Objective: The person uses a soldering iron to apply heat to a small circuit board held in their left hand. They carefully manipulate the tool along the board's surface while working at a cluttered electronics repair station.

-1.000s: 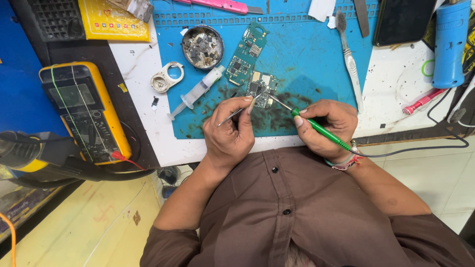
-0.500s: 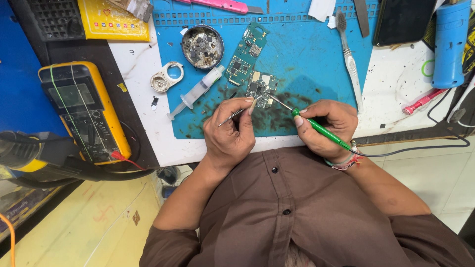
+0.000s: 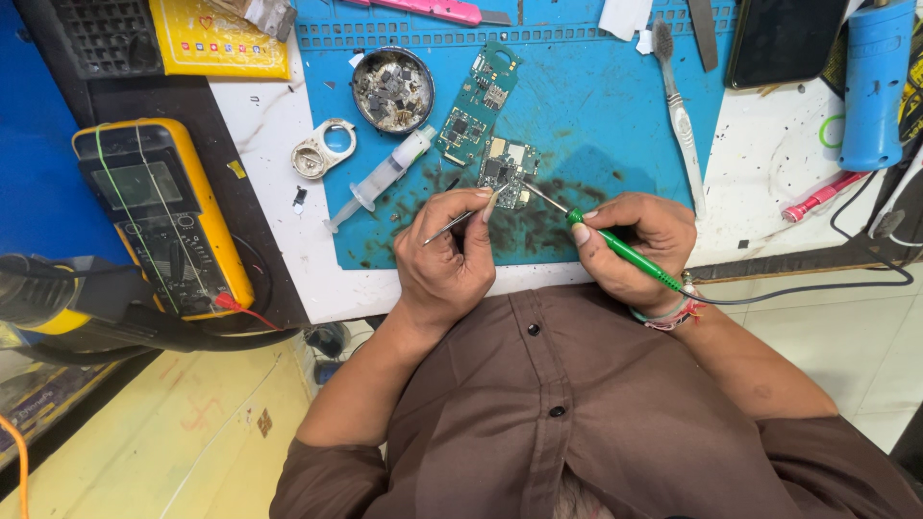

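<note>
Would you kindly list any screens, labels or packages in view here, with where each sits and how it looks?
Multimeter: left of the blue mat, yellow casing, dark face, greyish rectangular screen.
Yellow card: top left, flat rectangle with small coloured squares.
Phone: top right, dark blank screen.
Blue canister: far right, cylindrical, label unclear.

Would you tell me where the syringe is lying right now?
In the head view, the syringe lies on the blue mat's left edge, between the metal ring and the long green board.
</note>
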